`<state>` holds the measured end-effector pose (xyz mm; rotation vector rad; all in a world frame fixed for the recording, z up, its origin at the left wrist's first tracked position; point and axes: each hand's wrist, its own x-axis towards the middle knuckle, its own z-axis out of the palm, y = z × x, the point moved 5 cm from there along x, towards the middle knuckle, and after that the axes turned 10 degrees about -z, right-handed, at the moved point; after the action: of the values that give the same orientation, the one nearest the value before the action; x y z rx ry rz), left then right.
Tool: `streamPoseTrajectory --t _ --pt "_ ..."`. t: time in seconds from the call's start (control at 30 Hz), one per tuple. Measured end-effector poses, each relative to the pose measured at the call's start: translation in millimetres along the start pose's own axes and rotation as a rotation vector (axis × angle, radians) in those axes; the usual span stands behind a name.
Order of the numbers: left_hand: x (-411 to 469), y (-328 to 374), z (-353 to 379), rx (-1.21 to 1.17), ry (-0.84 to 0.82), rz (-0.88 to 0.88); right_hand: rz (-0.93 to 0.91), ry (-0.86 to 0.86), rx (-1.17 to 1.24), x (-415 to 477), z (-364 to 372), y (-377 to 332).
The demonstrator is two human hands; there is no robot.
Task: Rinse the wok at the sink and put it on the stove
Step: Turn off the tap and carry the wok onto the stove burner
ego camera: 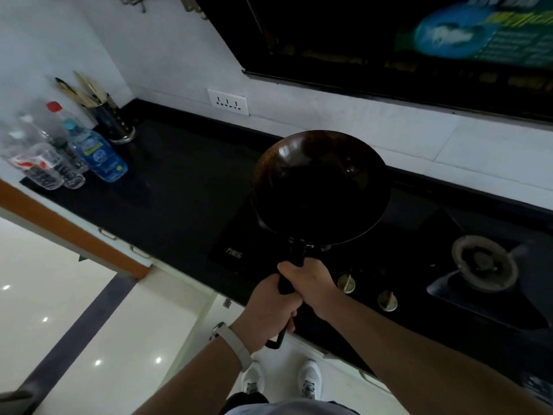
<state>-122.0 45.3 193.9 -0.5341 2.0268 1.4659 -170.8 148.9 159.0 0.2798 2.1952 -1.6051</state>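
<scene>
A dark round wok [320, 187] with a long black handle hangs over the left side of the black glass stove [239, 250]. Both hands grip the handle. My right hand [311, 283] holds it higher up, closer to the bowl. My left hand [269, 310], with a pale band on the wrist, holds the lower part near the handle's looped end. Whether the wok touches the stove top cannot be told. No sink is in view.
A gas burner [484, 263] sits at the right, with two knobs [366, 292] along the stove's front. Several bottles [98, 154] and a utensil holder [112, 122] stand at the counter's far left. A black range hood [389, 40] hangs above, a wall socket [228, 101] behind.
</scene>
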Motion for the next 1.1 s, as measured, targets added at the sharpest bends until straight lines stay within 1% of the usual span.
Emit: streamPoseTrajectory --t 0.3,0.47,0.63,0.8,1.1 --pt "22 -2 -25 0.008 -0.044 0.001 0.024 0.024 -0.014 16 17 -11" --pt "32 1 -37 0.045 -0.073 0.033 0.027 0.036 0.008 24 23 -16" --pt "39 10 -40 0.063 -0.111 0.033 0.049 0.051 0.047 32 22 -20" --pt "44 24 -42 0.072 -0.147 0.051 0.077 0.014 0.059 43 17 -23" --pt "41 23 -37 0.081 -0.174 0.058 0.076 0.034 0.073 39 16 -23"
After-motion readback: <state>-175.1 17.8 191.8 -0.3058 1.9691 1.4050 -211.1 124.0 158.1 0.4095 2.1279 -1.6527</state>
